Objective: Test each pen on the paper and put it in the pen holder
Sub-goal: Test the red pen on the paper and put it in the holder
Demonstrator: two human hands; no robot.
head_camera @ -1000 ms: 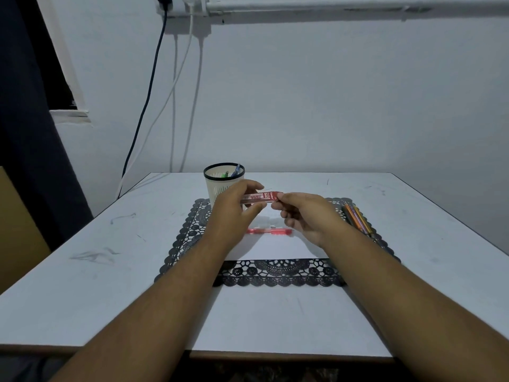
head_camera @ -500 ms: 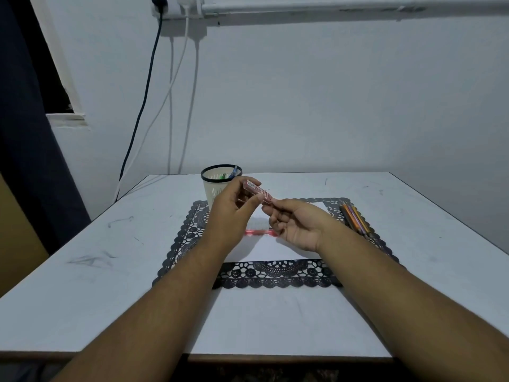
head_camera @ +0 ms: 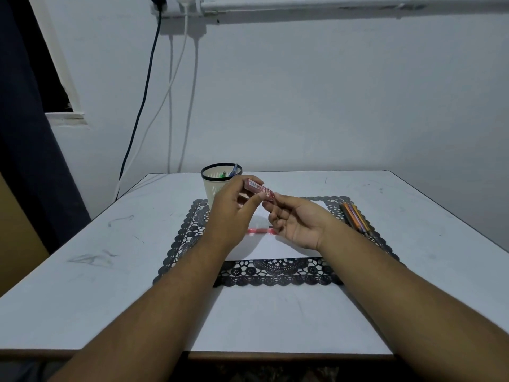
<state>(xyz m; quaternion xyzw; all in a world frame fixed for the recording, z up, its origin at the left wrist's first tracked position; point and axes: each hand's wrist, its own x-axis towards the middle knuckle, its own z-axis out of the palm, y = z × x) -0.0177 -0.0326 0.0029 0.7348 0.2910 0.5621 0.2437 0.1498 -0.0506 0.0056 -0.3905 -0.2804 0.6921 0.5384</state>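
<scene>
Red pen held tilted above paper, pinched by left hand; right hand fingertips grip its lower end. Pen holder just behind.

Paper: our hands cover its middle.
Red pen: we see only a short stretch.
Holder: pens inside too small to count.
Forearms: cut off below.
</scene>
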